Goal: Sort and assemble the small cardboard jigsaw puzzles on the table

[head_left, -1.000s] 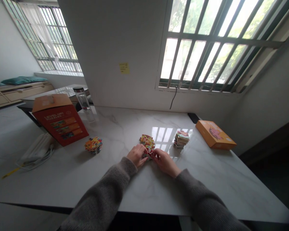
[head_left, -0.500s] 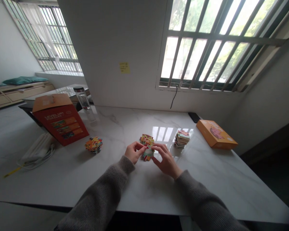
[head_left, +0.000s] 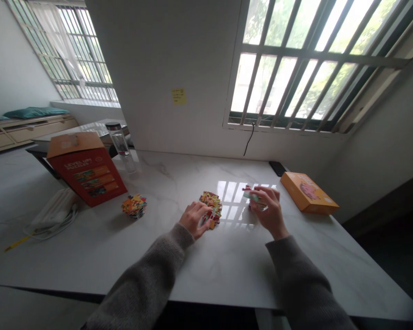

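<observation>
In the middle of the table lies a heap of colourful jigsaw puzzle pieces [head_left: 214,211]. My left hand [head_left: 193,218] rests at its left edge, thumb and fingers apart. My right hand [head_left: 271,210] pinches a pale green and pink puzzle piece [head_left: 250,195] over the right-hand stack of puzzle pieces [head_left: 254,207]. That stack is mostly hidden by the hand. Farther left stands another pile of puzzle pieces [head_left: 134,206], untouched by either hand.
A red puzzle box [head_left: 89,172] and a white power strip with cable [head_left: 55,215] sit on the left, near a glass bottle [head_left: 119,140]. To the right are an orange box [head_left: 308,192] and a dark phone [head_left: 277,168]. The table [head_left: 223,270] ends at its front edge.
My right hand has moved right from the middle heap to the right-hand stack, carrying the pale green piece. My left hand has let go of that piece and stays by the heap.
</observation>
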Demonstrator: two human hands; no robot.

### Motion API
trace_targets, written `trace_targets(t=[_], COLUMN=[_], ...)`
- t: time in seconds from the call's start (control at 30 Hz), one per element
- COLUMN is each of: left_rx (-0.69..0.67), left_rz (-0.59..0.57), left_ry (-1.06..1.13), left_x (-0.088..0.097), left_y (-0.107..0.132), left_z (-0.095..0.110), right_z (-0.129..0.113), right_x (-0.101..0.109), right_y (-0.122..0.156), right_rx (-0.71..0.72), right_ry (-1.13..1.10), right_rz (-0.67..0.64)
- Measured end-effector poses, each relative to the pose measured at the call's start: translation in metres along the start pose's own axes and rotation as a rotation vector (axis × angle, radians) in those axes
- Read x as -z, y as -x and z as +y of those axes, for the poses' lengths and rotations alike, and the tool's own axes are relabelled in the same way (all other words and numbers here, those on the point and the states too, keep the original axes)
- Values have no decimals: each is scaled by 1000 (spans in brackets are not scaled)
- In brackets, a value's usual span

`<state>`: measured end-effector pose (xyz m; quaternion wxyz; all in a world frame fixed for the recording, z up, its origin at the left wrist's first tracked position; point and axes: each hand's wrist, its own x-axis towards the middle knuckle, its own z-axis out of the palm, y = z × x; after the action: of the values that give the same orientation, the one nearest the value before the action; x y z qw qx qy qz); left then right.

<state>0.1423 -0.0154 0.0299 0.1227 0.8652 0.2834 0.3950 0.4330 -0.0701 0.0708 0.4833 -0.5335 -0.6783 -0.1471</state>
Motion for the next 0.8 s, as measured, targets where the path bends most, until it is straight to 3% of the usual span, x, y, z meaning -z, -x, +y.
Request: trace_targets(t=[0.1, 0.2, 0.47, 0.57, 0.67, 0.73, 0.8], left_rx=[-87, -92, -70, -88, -100, -88, -65], left_rz=[-102, -116, -88, -112, -158, -189, -214], left_ry=[-82, -102, -93, -120, -166, -204, -242], left_x=[-2, -4, 0, 5, 6, 4, 2], left_y=[3, 4, 2, 3, 4, 6, 8], left_z=[-6, -10, -15, -19, -22, -23, -25], right_z=[39, 61, 71, 62, 32, 2, -28], right_x=[16, 19, 13, 15, 4, -13, -33], right_y=[-4, -1, 4, 3, 7, 13, 22], right_rx=[-56, -88, -115, -93, -56, -20, 26], right_ry=[87, 115, 93, 128, 102, 3, -78], right_rz=[62, 55, -39, 24, 121, 36, -195])
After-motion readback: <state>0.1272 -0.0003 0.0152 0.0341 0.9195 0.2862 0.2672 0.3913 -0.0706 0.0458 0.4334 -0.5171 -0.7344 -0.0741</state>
